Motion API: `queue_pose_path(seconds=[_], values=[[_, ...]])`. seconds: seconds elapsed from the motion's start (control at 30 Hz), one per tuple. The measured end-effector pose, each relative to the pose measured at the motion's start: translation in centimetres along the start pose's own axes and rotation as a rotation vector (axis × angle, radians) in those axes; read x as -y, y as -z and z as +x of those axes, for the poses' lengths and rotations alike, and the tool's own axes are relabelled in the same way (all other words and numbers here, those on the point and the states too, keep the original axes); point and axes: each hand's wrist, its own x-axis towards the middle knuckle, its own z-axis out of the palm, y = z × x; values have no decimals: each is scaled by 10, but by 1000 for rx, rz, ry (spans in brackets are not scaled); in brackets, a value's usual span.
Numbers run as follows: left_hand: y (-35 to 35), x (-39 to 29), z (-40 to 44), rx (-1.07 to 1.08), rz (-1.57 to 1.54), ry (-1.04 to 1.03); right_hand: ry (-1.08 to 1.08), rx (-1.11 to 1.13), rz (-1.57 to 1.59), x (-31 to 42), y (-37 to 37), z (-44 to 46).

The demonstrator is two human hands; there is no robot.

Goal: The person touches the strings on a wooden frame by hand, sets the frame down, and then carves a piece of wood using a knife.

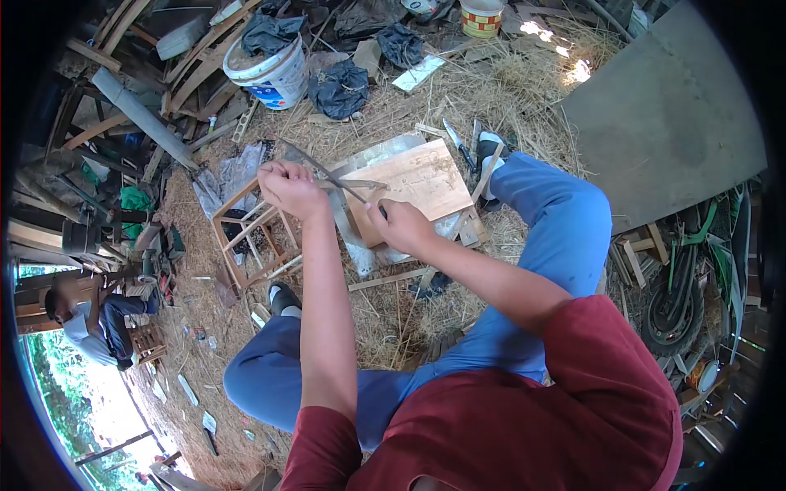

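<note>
My right hand [403, 227] is closed round the dark handle of a long thin file [326, 173], or a tool much like one. Its dark metal length slants up and left past my left wrist. My left hand [292, 188] is curled into a fist, with a narrow grey-brown strip [357, 183] reaching from it to the right under the file. Whether the strip is wood or a blade, I cannot tell. Beneath both hands is a pale wooden board [422, 176] sprinkled with dust. A knife [460, 147] with a dark handle lies beyond it, near my shoe.
A slatted wooden frame [250, 233] stands left of the board. White bucket [274, 78], black plastic bags [340, 88] and a patterned pail [481, 18] are farther back. A large grey sheet [663, 114] and motorbike wheel [673, 315] lie right. Another person [94, 327] sits far left.
</note>
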Motion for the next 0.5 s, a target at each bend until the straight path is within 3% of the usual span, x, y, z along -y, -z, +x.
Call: queue_pose_path(seconds=[0.07, 0.13, 0.17, 0.2, 0.27, 0.33, 0.37, 0.43, 0.47, 0.5], values=[[-1, 3, -2, 14, 8, 0, -9, -10, 23, -14, -5, 1], [1, 5, -6, -18, 7, -18, -229, -93, 5, -72, -30, 12], [-1, 4, -8, -15, 10, -23, -213, -98, -16, -108, -38, 26], [-4, 3, -11, 17, 12, -16, -208, -100, -10, -99, -33, 27], [-7, 1, -21, 40, 21, -7, -437, 107, 232, -74, -13, 19], [-11, 0, -29, 238, -23, 23, -441, 105, 268, -76, -15, 22], [-10, 0, -31, 240, -21, 25, -447, 95, 310, -78, -15, 23], [-5, -2, -37, 514, -127, 99, -467, 112, 395, -69, -11, 22], [-2, -5, -40, 516, -126, 104, -481, 130, 473, -65, -8, 20], [3, -11, -40, 637, 47, 105, -481, 131, 476, -59, -6, 20]])
